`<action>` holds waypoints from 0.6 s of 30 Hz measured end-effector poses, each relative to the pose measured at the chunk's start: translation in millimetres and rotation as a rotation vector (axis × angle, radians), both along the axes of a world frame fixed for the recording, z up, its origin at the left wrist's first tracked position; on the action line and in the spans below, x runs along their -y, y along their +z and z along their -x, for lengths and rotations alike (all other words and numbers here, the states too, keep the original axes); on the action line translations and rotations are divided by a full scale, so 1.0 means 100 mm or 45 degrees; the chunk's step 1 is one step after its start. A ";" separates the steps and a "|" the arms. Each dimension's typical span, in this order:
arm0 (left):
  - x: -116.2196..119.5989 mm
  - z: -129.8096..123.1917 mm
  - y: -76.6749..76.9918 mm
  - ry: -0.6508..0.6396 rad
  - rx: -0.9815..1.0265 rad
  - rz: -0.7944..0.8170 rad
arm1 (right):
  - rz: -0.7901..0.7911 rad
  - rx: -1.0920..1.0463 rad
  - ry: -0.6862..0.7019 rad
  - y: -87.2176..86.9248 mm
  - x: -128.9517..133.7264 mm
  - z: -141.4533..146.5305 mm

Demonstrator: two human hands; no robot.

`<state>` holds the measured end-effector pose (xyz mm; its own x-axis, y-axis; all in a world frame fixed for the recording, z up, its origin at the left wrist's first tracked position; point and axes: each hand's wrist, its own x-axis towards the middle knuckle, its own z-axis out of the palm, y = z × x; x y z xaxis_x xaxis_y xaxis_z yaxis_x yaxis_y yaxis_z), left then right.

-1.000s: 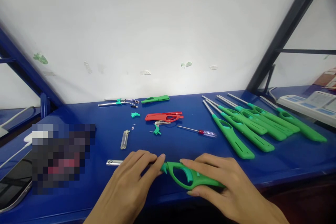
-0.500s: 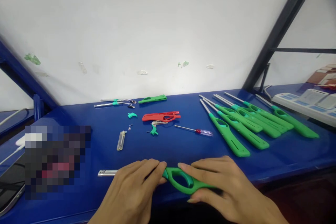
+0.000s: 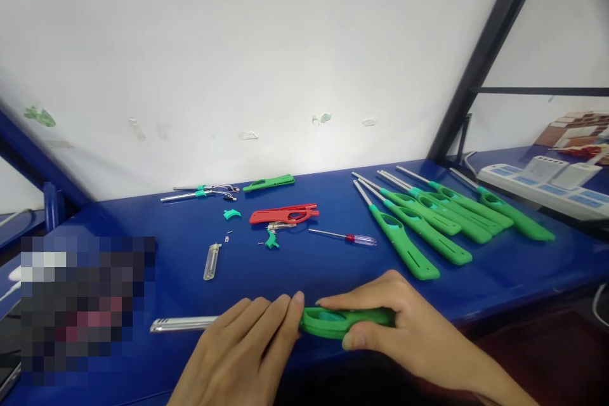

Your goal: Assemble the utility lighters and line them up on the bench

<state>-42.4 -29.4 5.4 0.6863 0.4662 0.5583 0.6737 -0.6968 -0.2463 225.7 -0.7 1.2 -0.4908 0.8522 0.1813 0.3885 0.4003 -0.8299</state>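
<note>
A green long-necked lighter [image 3: 328,323] lies crosswise between my two hands at the table's front edge, its metal tube pointing left. My left hand [image 3: 247,346] is wrapped over it where the tube meets the green body. The thumb and fingers of my right hand [image 3: 385,330] pinch the green handle. Beyond them are a red lighter casing [image 3: 284,214], a screwdriver [image 3: 343,237] with a clear and red handle, a clear fuel tank [image 3: 212,261] and teal triggers [image 3: 232,214].
Several green lighters [image 3: 404,245] lie on the blue table [image 3: 285,273] at the right. A green casing [image 3: 269,183] and metal tubes with wires [image 3: 188,196] are at the back. A power strip [image 3: 537,181] stands far right; a blurred dark object [image 3: 90,311] is at left.
The held lighter has been turned about its length, so its trigger opening looks narrower and its tube shows more at the left. The view has shifted slightly right.
</note>
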 end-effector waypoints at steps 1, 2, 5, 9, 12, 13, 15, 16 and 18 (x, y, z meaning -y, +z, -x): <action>0.00 -0.01 0.03 0.008 -0.011 -0.014 | 0.015 -0.006 -0.023 0.00 -0.01 -0.01; 0.01 -0.03 0.05 0.010 -0.013 -0.034 | 0.025 -0.007 -0.041 0.01 -0.02 -0.02; 0.01 -0.05 0.05 0.012 0.010 -0.076 | 0.065 -0.004 -0.042 0.02 -0.01 -0.03; 0.02 -0.06 -0.09 0.048 0.080 -0.066 | 0.089 0.040 -0.003 0.00 0.00 -0.03; 0.01 -0.07 -0.19 0.071 0.127 -0.028 | 0.020 -0.036 -0.021 -0.06 -0.01 -0.06; 0.00 -0.07 -0.22 0.068 0.159 -0.026 | -0.017 -0.105 -0.021 -0.08 -0.01 -0.08; -0.03 -0.05 -0.24 0.039 0.252 -0.022 | -0.073 -0.237 -0.003 -0.12 -0.02 -0.11; -0.04 -0.04 -0.24 0.018 0.302 -0.001 | -0.083 -0.257 0.008 -0.13 -0.02 -0.12; -0.07 -0.01 -0.25 -0.027 0.398 0.042 | -0.097 -0.222 -0.011 -0.15 -0.03 -0.12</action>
<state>-41.5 -22.8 -19.4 0.4935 0.4749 0.7286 0.6986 -0.7155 -0.0068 237.4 2.0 -13.8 -0.4394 0.8367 0.3271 0.2453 0.4620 -0.8523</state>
